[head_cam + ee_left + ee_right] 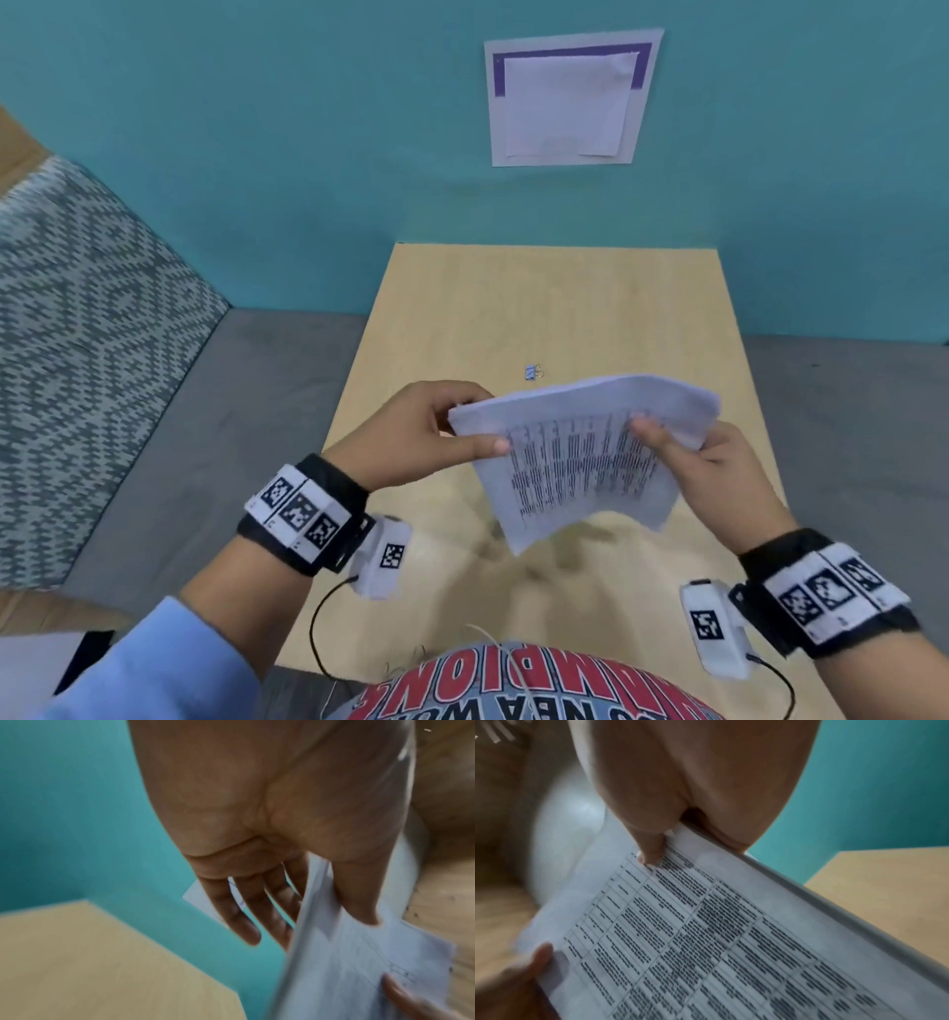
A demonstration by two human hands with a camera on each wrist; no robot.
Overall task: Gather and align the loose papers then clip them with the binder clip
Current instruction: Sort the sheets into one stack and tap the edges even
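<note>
A stack of white papers printed with a table is held in the air above the wooden table, tilted and slightly bowed. My left hand pinches its left edge, thumb on the printed face and fingers behind. My right hand grips the right edge the same way. The wrist views show the papers close up, with my left hand and right hand pinching them. A small blue binder clip lies on the table just beyond the stack, untouched.
A teal wall rises behind the table, with a white sheet with a purple border fixed to it. A patterned grey cushion sits to the left over grey floor.
</note>
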